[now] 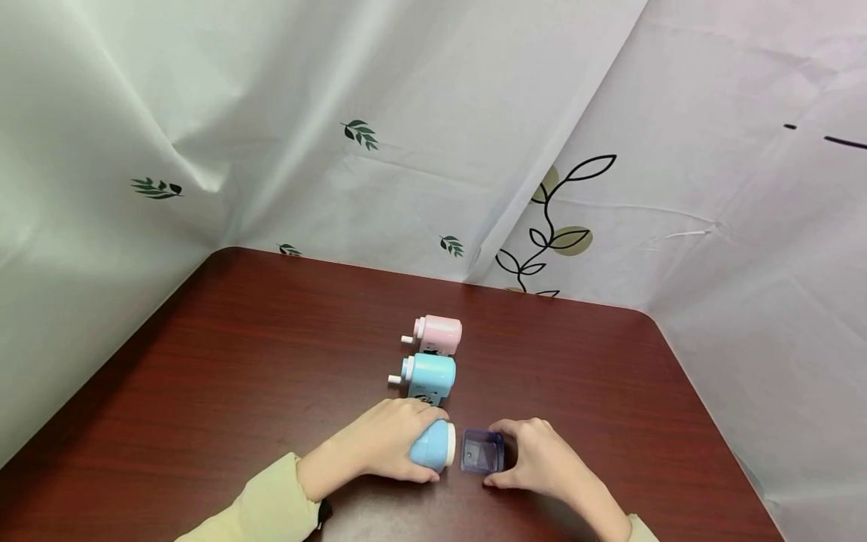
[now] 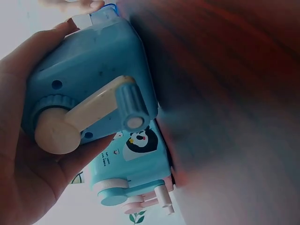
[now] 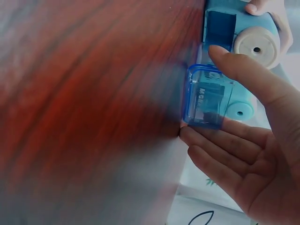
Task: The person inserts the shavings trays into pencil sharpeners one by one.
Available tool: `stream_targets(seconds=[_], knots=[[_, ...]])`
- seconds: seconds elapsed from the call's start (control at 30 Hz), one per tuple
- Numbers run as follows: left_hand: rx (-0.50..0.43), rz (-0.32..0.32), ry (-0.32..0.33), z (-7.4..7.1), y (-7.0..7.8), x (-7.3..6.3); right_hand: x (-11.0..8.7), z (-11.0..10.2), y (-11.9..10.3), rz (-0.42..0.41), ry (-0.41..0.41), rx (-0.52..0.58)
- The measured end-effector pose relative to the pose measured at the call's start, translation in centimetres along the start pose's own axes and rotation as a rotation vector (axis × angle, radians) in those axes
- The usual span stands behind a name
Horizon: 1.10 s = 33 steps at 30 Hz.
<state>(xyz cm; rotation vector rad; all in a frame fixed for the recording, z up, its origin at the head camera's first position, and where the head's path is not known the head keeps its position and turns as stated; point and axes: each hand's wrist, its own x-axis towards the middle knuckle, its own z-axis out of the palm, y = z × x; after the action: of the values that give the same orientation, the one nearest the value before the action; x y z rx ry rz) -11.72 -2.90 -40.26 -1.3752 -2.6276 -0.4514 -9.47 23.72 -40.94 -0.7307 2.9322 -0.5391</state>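
My left hand grips a blue crank pencil sharpener on the table, its cream front facing right. In the left wrist view the sharpener's cream crank shows at the back. Facing my right hand, an empty drawer slot shows in its body. My right hand holds the clear blue shavings drawer between thumb and fingers, a small gap away from the sharpener. The drawer looks apart from the body. Just beyond the left hand stands a turquoise sharpener.
A pink crank sharpener stands behind the turquoise one, both with handles pointing left. The dark red wooden table stretches out on both sides. White patterned cloth hangs around its back and sides.
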Motion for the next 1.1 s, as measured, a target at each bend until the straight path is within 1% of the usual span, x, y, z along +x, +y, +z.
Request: stream_targets(seconds=[0.17,0.4,0.73,0.9,1.1], knots=[[0.008,0.028,0.009,0.0,-0.2,0.2,0.3,0.1,-0.1,-0.01,0.013,0.005],[0.008,0.032,0.007,0.2,-0.3,0.4,0.5,0.4,-0.3,-0.028,0.034,0.009],[-0.001,0.022,-0.014,0.2,-0.4,0.4,1.0,0.6,-1.1,-0.067,0.004,0.046],[-0.01,0.02,-0.021,0.2,-0.4,0.5,1.3,0.6,-1.4,-0.092,0.003,0.029],[-0.018,0.023,-0.02,0.1,-0.4,0.5,1.7,0.8,-1.4,-0.124,0.031,-0.005]])
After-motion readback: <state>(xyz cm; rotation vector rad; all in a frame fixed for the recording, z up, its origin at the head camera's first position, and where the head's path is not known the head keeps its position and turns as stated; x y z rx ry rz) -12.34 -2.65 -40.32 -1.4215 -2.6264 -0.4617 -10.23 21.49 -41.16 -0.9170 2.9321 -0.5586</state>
